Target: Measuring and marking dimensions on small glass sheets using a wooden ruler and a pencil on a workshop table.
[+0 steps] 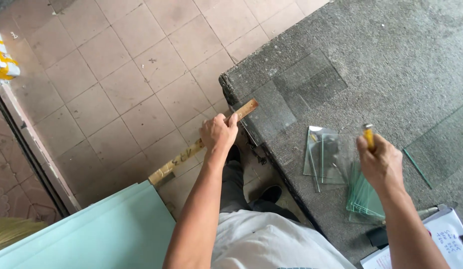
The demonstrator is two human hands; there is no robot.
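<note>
My left hand (218, 133) grips a long wooden ruler (179, 160) near its far end, holding it out past the corner of the grey carpeted table (391, 55). The ruler's tip (247, 108) rests at the table's edge. My right hand (380, 163) is closed around a small yellow-handled glass cutter (368, 135), held upright above a pile of cut glass pieces (327, 157). A stack of greenish glass strips (363, 197) lies just under that hand.
Clear glass panes (291, 94) lie flat on the table, another pane (440, 144) at the right. Large pale green glass sheets (102, 229) lean at lower left. A notepad (448, 244) sits at the table's near right. Tiled floor (117, 74) spreads to the left.
</note>
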